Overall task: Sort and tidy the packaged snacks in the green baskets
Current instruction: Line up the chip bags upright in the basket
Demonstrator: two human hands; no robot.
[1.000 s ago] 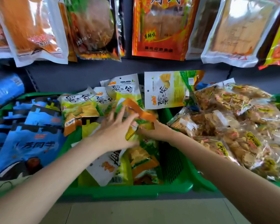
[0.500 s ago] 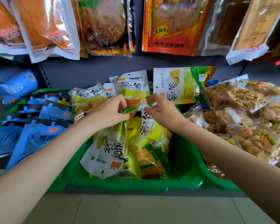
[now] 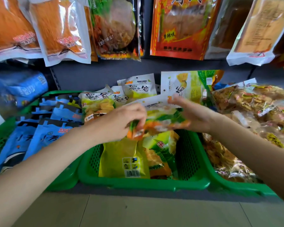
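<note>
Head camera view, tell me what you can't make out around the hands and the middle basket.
- Packet held between left hand and right hand: motion blur smears its print.
- Middle green basket: its floor is hidden under the yellow packet and others.
- Blue packets: lower ends covered by the left forearm.
- Right basket: front corner hidden by the right forearm.

A dark grey back panel [image 3: 92, 74] rises behind the grey shelf [image 3: 138, 191]; pale floor tiles [image 3: 138, 212] lie below its front edge.

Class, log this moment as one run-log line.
left hand grips packet | right hand holds its other end | over middle basket | sorting ongoing
</note>
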